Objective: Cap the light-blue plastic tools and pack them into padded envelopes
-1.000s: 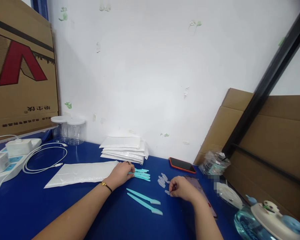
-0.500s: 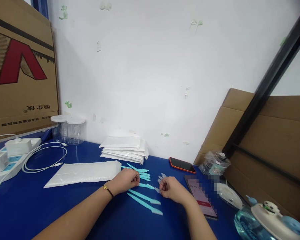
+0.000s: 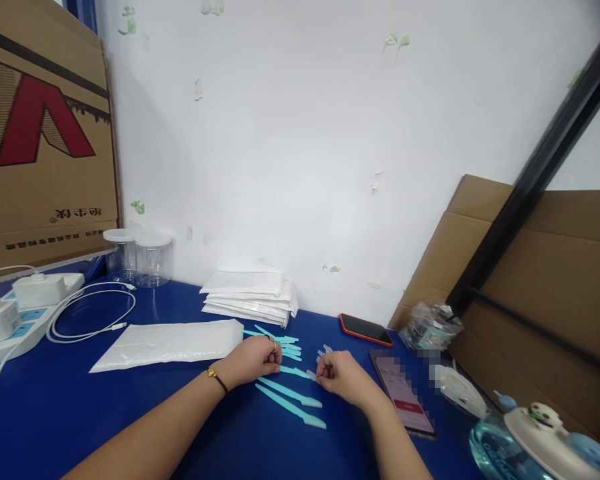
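Razor [image 3: 295, 371], slim and teal, is pinched between the thumb and fingers of my left hand [image 3: 257, 360], with its wide end pointing right, low over the middle of the bench [image 3: 220, 447]. My right hand [image 3: 343, 377] faces it from the right, fingers curled in and closed on a small clear cap [image 3: 313, 377] at the razor's right end. I cannot tell how far the cap sits over that end. The loose caps [image 3: 326, 350] lie just beyond my right fingers, partly hidden by them.

On the near side of the held razor, two razors [image 3: 293, 393] lie side by side on the bench, slanting down toward the right. On the far side, a bunch of razors [image 3: 289, 341] lies fanned out, partly behind my left hand. A flat white pouch [image 3: 170, 343] stretches to the left of that hand, and a stack of white pouches [image 3: 250, 297] sits farther back, near the wall [image 3: 280, 167].

An orange-edged phone [image 3: 365, 330] lies at the far right of my hands, and a larger phone [image 3: 403, 393] with its screen lit lies just right of my right hand. Two clear jars [image 3: 153, 263] with white lids stand at the far left, beyond a coiled white cable [image 3: 93, 313].
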`<control>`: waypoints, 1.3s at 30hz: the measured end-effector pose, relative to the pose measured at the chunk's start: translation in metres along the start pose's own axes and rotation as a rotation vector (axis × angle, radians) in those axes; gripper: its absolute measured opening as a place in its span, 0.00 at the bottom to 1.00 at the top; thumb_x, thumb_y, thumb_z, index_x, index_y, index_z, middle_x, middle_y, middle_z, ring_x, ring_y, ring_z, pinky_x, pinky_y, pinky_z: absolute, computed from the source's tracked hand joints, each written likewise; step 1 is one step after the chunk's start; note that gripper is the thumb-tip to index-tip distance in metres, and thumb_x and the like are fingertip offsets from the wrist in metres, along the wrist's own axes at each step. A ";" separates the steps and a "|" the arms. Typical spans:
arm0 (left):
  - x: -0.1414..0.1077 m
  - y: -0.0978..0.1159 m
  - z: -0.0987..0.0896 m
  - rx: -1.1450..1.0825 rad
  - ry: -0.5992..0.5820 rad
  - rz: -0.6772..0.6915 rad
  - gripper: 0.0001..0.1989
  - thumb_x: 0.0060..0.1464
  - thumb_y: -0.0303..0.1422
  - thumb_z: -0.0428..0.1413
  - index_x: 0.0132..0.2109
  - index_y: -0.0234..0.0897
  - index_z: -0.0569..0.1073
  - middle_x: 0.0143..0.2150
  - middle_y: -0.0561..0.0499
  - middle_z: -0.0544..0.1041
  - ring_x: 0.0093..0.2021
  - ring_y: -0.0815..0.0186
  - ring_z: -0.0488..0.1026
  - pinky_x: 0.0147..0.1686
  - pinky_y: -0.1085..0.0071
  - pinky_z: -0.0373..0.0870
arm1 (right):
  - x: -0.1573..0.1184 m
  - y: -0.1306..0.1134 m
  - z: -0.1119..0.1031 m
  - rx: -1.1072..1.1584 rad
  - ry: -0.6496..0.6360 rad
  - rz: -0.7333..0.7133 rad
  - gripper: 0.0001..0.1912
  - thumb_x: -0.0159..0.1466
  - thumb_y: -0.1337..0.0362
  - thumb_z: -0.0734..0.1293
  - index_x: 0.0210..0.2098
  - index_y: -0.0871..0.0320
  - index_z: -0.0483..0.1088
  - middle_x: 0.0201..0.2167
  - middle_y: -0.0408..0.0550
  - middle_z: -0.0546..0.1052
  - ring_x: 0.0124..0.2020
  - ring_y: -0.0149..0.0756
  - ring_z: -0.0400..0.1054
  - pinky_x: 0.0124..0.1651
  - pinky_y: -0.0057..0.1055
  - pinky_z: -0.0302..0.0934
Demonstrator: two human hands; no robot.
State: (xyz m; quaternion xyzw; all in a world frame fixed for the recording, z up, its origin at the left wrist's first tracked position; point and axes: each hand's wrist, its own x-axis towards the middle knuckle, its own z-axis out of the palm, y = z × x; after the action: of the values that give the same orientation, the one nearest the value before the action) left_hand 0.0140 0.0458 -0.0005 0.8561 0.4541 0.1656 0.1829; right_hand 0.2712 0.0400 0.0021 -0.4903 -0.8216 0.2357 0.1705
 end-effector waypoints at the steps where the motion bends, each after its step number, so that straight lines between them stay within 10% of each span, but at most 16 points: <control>1: 0.000 0.000 -0.001 -0.002 -0.006 -0.003 0.05 0.48 0.34 0.56 0.34 0.40 0.74 0.30 0.54 0.74 0.30 0.69 0.67 0.27 0.77 0.57 | 0.000 0.000 0.000 -0.009 0.001 0.007 0.05 0.50 0.74 0.65 0.24 0.60 0.71 0.21 0.42 0.73 0.23 0.28 0.66 0.24 0.20 0.56; 26: 0.002 0.010 0.008 -0.138 -0.122 0.000 0.04 0.46 0.33 0.58 0.32 0.39 0.76 0.26 0.56 0.72 0.26 0.71 0.67 0.24 0.79 0.58 | -0.002 -0.014 0.006 0.098 -0.118 -0.043 0.04 0.50 0.71 0.66 0.24 0.58 0.73 0.21 0.42 0.75 0.23 0.30 0.67 0.24 0.22 0.56; 33: 0.000 -0.008 -0.009 0.121 0.138 -0.023 0.08 0.49 0.35 0.57 0.39 0.40 0.74 0.40 0.51 0.72 0.39 0.64 0.69 0.36 0.73 0.62 | -0.002 0.013 -0.025 -0.034 0.227 0.083 0.09 0.56 0.67 0.61 0.26 0.60 0.73 0.22 0.44 0.75 0.23 0.32 0.67 0.26 0.24 0.56; 39: 0.001 -0.014 -0.013 0.235 0.117 -0.061 0.05 0.53 0.33 0.53 0.35 0.40 0.74 0.33 0.51 0.74 0.35 0.64 0.69 0.33 0.73 0.60 | 0.002 0.016 -0.012 -0.165 0.197 0.059 0.05 0.53 0.69 0.65 0.26 0.59 0.73 0.24 0.45 0.75 0.25 0.32 0.67 0.28 0.24 0.55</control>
State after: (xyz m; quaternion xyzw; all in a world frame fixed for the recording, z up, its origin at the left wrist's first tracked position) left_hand -0.0012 0.0558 0.0049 0.8464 0.5059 0.1552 0.0597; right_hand 0.2879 0.0511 0.0030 -0.5475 -0.8026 0.1232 0.2023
